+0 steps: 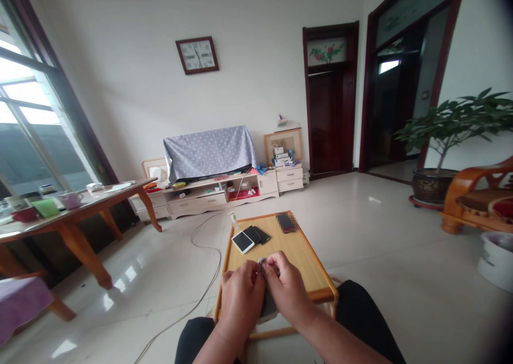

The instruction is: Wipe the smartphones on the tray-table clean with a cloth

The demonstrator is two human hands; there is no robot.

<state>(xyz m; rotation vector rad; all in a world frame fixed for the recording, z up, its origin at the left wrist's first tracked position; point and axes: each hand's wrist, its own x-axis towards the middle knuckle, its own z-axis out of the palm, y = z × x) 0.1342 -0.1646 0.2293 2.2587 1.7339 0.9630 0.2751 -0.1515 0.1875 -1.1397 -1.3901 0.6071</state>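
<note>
Two hands were all that the head view showed at work, brought together above the near edge of the counter (308, 268), a low wooden tray table. The left hand (239, 295) and the right hand (287, 288) were both pinched, fingertips against fingertips, on a small grey piece (264, 264) that sat just over the counter's near edge. It looked pale, dull and crumpled or knobbly, but it was too small and too covered by fingers to name. Below it, at the counter's near edge and between the two palms, a dark flat object (267, 306) showed in part; whether either hand bore its weight I could not tell. The likeliest mishap, as I judged it, was the grey piece slipping out of so fine a pinch. Only fingertips held it, and off the counter's near edge it would drop to the glossy floor (401, 257), where a thing that small is hard to find. The dark object, if only wedged, could slide down the same way. A jolt of the forearms against the counter might also shake what lay farther up it: a white-edged phone (242, 241) and two dark slabs (252, 234) at the counter's middle toward its left side, a blurred dark item (286, 222) near the far edge, and a small bottle (233, 220) standing at the far left corner, the easiest to topple.
</note>
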